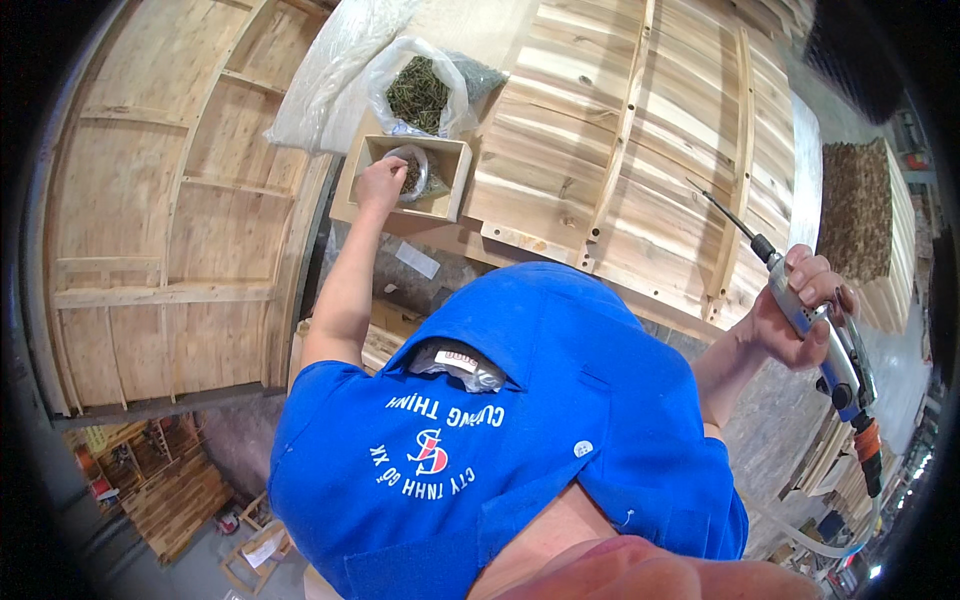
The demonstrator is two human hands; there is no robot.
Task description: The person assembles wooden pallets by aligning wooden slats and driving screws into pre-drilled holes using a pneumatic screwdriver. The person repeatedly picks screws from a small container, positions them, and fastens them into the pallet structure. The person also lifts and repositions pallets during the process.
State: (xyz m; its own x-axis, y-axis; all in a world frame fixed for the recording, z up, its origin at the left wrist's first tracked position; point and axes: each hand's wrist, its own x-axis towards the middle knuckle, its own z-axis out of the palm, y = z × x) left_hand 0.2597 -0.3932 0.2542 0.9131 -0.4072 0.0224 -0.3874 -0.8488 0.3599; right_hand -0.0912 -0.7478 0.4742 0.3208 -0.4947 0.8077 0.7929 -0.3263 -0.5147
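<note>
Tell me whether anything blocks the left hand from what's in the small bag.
Nothing visible does: the left hand is past the wall of the box, its fingers at the open mouth of the small bag.

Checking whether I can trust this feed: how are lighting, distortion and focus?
Head view: bright light, shadow bands on the panel; head view: wood frame bowed near the rim, corners black; head view: tool fairly sharp, far-right clutter soft.

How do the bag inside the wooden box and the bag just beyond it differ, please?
The far bag is larger than the boxed bag. The left hand is at the boxed bag; no hand touches the far bag. The far bag's contents look greenish, the boxed bag's browner. Both are open, pale bags.
</note>
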